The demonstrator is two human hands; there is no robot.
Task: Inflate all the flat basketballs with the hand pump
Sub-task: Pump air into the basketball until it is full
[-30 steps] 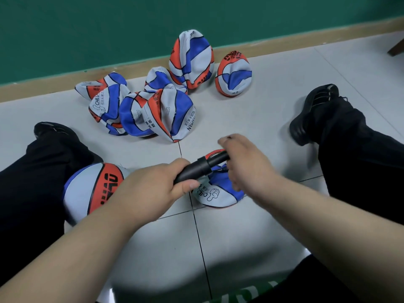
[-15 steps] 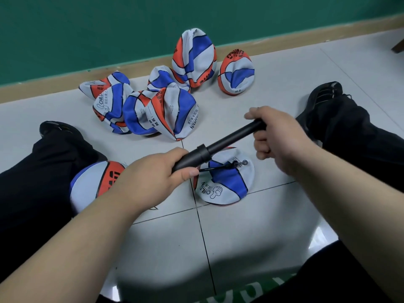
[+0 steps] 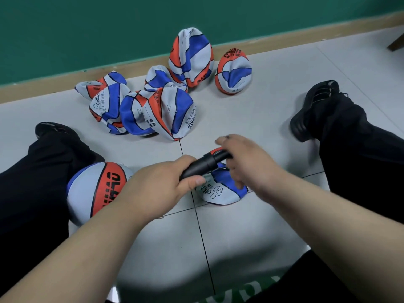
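Observation:
A black hand pump (image 3: 203, 164) lies slanted above a flat blue, white and orange basketball (image 3: 220, 190) on the floor between my legs. My left hand (image 3: 157, 184) grips the pump's barrel. My right hand (image 3: 244, 160) grips the handle, pushed in close to the barrel. The hose and needle are hidden under my right hand. A round, full basketball (image 3: 98, 189) rests against my left leg. Several crumpled flat basketballs (image 3: 153, 110) are heaped near the wall.
My legs in black trousers and black shoes (image 3: 314, 106) spread to both sides on the grey tiled floor (image 3: 273, 119). A green wall with a tan skirting board (image 3: 43, 88) runs behind the heap. A dark furniture leg (image 3: 396, 43) shows at the far right.
My right hand has pushed the pump handle back in toward the barrel after pulling it out half a second ago. My left hand has stayed on the barrel.

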